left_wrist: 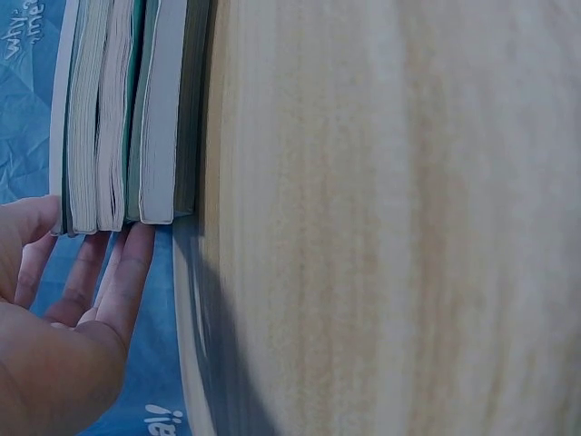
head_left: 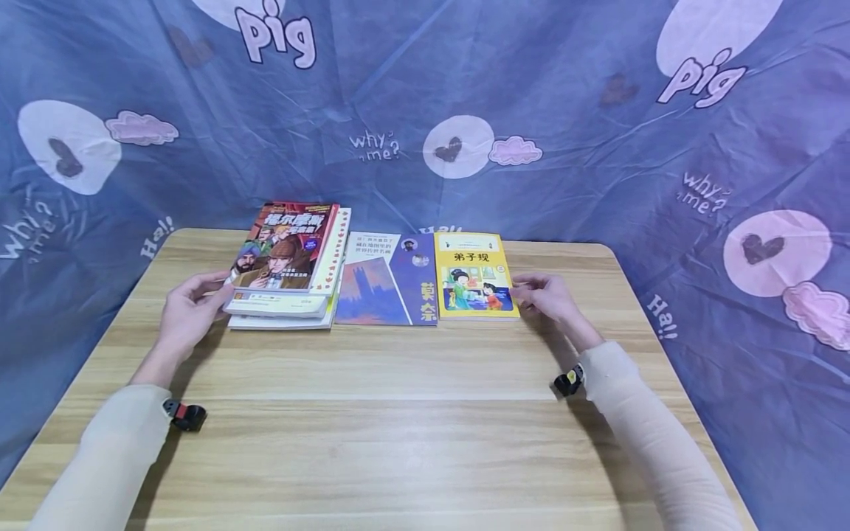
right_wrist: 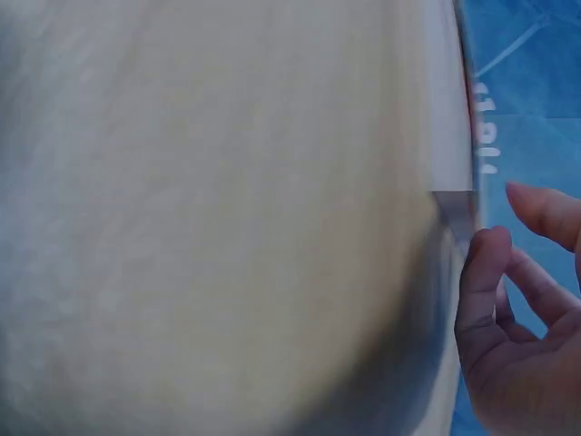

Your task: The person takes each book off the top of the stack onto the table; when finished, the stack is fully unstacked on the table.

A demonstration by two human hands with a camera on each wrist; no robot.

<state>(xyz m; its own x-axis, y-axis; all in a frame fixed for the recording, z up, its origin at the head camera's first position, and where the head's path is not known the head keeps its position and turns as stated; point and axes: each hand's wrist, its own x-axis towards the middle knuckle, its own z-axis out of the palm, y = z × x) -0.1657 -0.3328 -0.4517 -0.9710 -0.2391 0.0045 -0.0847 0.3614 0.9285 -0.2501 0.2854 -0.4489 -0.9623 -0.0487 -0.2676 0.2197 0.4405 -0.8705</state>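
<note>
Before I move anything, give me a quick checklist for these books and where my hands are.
1. Left hand touching the left side of the book stack: ok.
2. Stack edges lined up: not ok; lower books stick out past the top book.
3. Right hand at the right edge of the yellow book: ok.
4. Yellow book face up, nothing stacked on it: ok.
5. Purple-blue book clear of the stack's edge: cannot tell.
</note>
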